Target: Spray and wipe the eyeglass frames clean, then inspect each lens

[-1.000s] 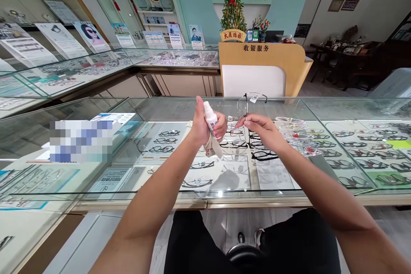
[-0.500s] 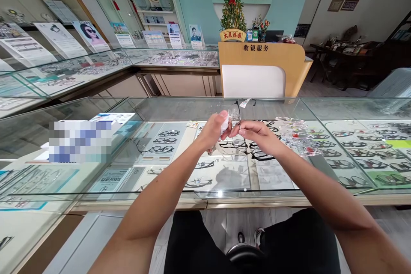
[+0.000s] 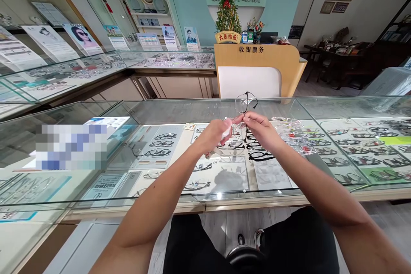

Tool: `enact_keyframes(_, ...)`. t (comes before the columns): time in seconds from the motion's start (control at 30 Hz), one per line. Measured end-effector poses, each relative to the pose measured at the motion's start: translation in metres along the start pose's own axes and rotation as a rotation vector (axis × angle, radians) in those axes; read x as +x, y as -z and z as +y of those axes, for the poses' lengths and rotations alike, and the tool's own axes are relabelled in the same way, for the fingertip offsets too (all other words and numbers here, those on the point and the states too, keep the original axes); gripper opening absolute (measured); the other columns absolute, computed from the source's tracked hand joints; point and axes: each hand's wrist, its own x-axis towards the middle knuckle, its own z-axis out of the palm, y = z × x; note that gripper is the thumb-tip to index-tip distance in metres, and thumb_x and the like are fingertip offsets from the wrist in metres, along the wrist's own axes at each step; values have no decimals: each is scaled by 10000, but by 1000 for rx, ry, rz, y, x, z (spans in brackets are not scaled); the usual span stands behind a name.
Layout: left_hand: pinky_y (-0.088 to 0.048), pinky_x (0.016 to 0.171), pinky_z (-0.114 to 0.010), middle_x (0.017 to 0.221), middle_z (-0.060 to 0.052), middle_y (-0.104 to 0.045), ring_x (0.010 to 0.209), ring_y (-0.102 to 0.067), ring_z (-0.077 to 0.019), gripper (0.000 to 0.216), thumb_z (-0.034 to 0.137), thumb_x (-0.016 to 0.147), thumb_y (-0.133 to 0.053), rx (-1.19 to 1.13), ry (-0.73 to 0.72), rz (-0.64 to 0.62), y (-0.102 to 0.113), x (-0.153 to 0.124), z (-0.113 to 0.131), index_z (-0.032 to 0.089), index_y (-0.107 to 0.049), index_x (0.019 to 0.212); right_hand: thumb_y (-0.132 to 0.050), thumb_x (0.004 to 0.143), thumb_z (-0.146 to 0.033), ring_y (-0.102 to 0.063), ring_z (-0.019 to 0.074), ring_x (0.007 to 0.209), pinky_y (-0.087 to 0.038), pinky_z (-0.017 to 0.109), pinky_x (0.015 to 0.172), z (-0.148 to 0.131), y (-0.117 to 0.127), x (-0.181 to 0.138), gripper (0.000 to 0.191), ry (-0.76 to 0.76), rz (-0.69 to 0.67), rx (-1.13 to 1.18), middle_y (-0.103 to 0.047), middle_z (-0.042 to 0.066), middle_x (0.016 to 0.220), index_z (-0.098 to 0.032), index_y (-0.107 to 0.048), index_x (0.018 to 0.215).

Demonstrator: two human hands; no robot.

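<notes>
My right hand [image 3: 261, 129] is closed on a pair of eyeglasses [image 3: 246, 102] with a thin dark frame, held above the glass counter. The glasses are turned on end, one lens upward, and a small white tag hangs near the temple. My left hand [image 3: 214, 136] is closed around a crumpled white wiping cloth [image 3: 226, 132]. Its fingertips reach toward my right fingers, close below the raised lens. Whether the cloth touches the lower lens I cannot tell, since the fingers cover that part.
Under the hands stands a glass display counter [image 3: 224, 197] with rows of eyeglasses [image 3: 261, 155] inside. Clear-framed glasses [image 3: 290, 124] lie right of my right hand. Papers [image 3: 109, 120] rest at the left. Beyond is a wooden cashier desk [image 3: 290, 66] with a plant [image 3: 227, 17].
The glasses have turned and risen, one lens now standing above my right fingers. My left hand with the cloth has dropped slightly away from that lens. The view has shifted a little.
</notes>
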Motion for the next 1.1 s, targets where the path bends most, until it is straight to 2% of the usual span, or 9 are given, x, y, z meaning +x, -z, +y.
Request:
enact_keyframes(0.1,-411,539,-300,568,-61,-583,523,-514,-163,720,818,967,-447,-111,-16,219,19,10,-11,206,-614,626,-732,1010,-538,-724,241,1190,-499,391,1111,-2,2,1,260,1,27,77,-831,18,1131,-296,-816,970)
enact_keyframes(0.17,-433,552,-291,668,-54,-641,588,-558,-173,440,616,909,-621,-139,18,405,39,18,-24,203,-651,757,-739,1005,-527,-728,235,1192,-508,382,1100,-4,4,2,248,-6,50,126,-833,18,1124,-294,-812,960)
enact_keyframes(0.23,-428,577,-282,792,-37,-668,683,-613,-188,259,458,845,-673,-151,70,583,63,24,-41,213,-624,915,-743,1000,-524,-727,227,1193,-514,370,1086,-5,7,2,245,-17,74,137,-835,20,1137,-290,-807,962)
enact_keyframes(0.3,-465,683,-290,930,-39,-683,808,-640,-198,232,410,902,-637,-11,126,699,84,26,-58,223,-591,1031,-750,991,-528,-724,222,1199,-517,364,1081,-5,8,3,255,-24,91,129,-835,22,1161,-283,-790,933)
enact_keyframes(0.37,-487,819,-322,1043,-71,-666,952,-625,-225,216,429,962,-612,303,175,772,101,26,-75,217,-595,999,-752,983,-543,-723,224,1204,-520,369,1086,-4,10,4,274,-27,98,120,-835,24,1171,-279,-769,907)
enact_keyframes(0.47,-456,851,-335,1044,-84,-657,974,-597,-245,265,473,990,-607,564,290,776,114,23,-93,209,-622,969,-752,977,-562,-724,235,1206,-526,381,1092,-1,11,4,284,-32,98,106,-835,33,1156,-283,-769,926)
enact_keyframes(0.67,-375,747,-321,879,-51,-722,833,-588,-230,261,447,858,-783,604,371,675,113,21,-110,207,-682,871,-771,963,-551,-719,229,1161,-528,369,1025,2,10,6,270,-30,95,123,-837,32,1126,-283,-796,952)
enact_keyframes(0.87,-388,758,-324,1012,-72,-797,899,-643,-257,298,441,824,-812,601,372,627,108,25,-120,212,-758,1007,-805,884,-633,-713,244,1152,-515,379,1005,-5,5,5,372,-74,109,90,-836,42,1116,-265,-749,869)
enact_keyframes(1.1,-468,880,-361,1225,-111,-791,1077,-686,-311,419,422,757,-876,526,379,655,111,24,-116,218,-755,1103,-796,915,-594,-710,236,1167,-513,374,1026,-4,6,4,335,-53,96,109,-830,33,1101,-267,-744,860)
